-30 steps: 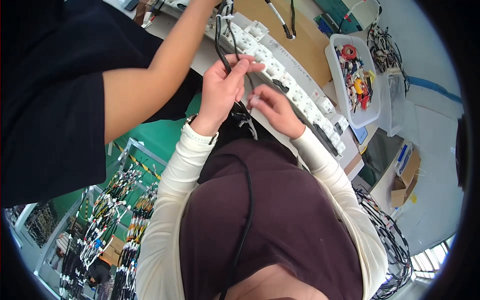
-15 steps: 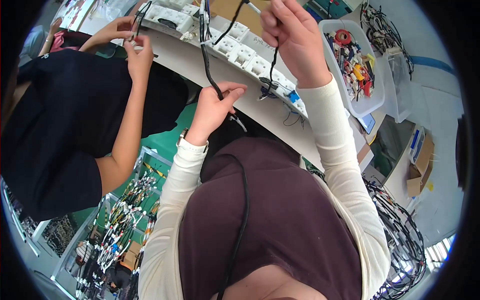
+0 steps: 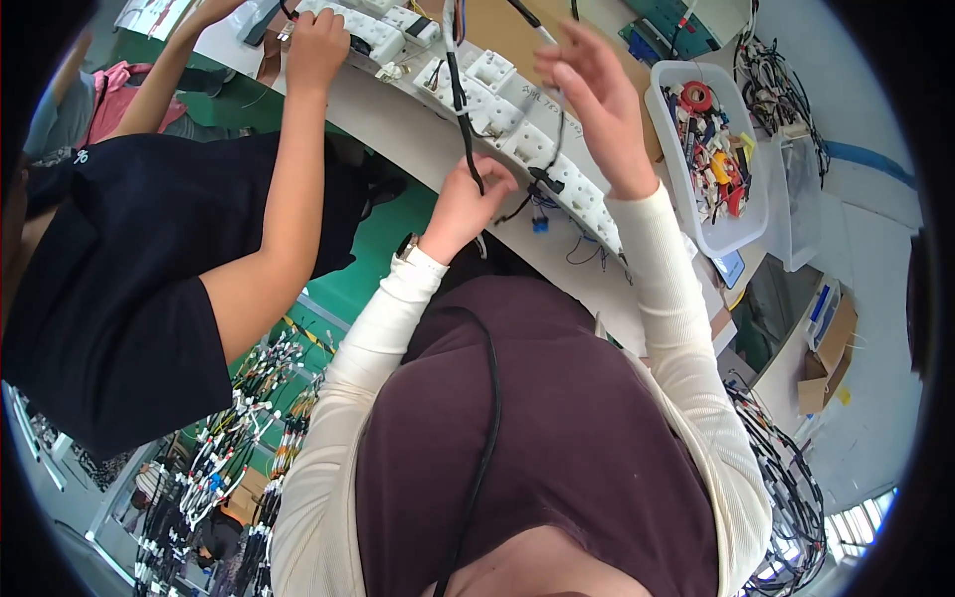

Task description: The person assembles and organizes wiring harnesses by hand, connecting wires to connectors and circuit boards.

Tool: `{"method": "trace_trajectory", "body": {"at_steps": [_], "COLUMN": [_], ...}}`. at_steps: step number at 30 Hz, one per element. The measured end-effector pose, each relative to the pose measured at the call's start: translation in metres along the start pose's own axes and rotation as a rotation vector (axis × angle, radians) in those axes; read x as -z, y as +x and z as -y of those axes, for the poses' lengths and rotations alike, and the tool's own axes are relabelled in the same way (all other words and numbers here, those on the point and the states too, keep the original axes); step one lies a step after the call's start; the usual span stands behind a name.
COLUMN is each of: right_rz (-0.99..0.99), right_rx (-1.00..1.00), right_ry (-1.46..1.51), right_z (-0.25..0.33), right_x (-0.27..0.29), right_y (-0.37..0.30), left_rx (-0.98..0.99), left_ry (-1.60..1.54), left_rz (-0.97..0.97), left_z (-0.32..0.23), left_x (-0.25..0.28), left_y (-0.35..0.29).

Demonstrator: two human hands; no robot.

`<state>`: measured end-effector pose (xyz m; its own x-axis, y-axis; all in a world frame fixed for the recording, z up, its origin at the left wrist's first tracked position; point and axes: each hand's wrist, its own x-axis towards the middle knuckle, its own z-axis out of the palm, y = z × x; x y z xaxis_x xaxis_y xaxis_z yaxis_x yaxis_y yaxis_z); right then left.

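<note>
A black-sleeved cable (image 3: 461,109) runs down from the top edge into my left hand (image 3: 472,207), whose fingers are closed round it above the near edge of the workbench. My right hand (image 3: 607,119) is raised over the bench with its fingers apart and slightly blurred, and nothing shows in it. Close to its fingertips a thin dark cable branch (image 3: 559,139) hangs down. Below, a row of white socket blocks (image 3: 505,127) is fixed along the bench. A black connector (image 3: 546,180) and a blue connector (image 3: 540,225) lie at its near side.
A co-worker in a dark shirt (image 3: 149,259) stands at my left, hands at the same bench. To the right is a clear plastic bin (image 3: 736,237) of mixed connectors. Cable bundles (image 3: 781,468) hang behind me on the right, and more harnesses (image 3: 224,458) on the left.
My right hand has opened and no longer grips the thin cable branch. My left hand has moved right with the black cable. The co-worker's hands have moved up and apart.
</note>
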<state>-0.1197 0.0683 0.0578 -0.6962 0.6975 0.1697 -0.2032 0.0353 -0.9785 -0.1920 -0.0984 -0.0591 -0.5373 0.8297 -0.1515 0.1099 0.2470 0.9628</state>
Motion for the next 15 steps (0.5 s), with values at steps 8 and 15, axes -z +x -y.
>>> {"method": "trace_trajectory", "body": {"at_steps": [8, 15], "right_rz": [-0.001, 0.275], "right_rx": [-0.143, -0.305], "right_ry": [-0.18, -0.521], "right_z": [-0.009, 0.02], "right_x": [0.007, 0.022], "right_y": [-0.031, -0.093], "left_rx": [0.098, 0.225], "left_ry": [-0.088, -0.321], "left_rz": [0.544, 0.334], "left_z": [0.025, -0.049], "left_x": [-0.039, 0.026], "left_y": [-0.027, -0.018]}}
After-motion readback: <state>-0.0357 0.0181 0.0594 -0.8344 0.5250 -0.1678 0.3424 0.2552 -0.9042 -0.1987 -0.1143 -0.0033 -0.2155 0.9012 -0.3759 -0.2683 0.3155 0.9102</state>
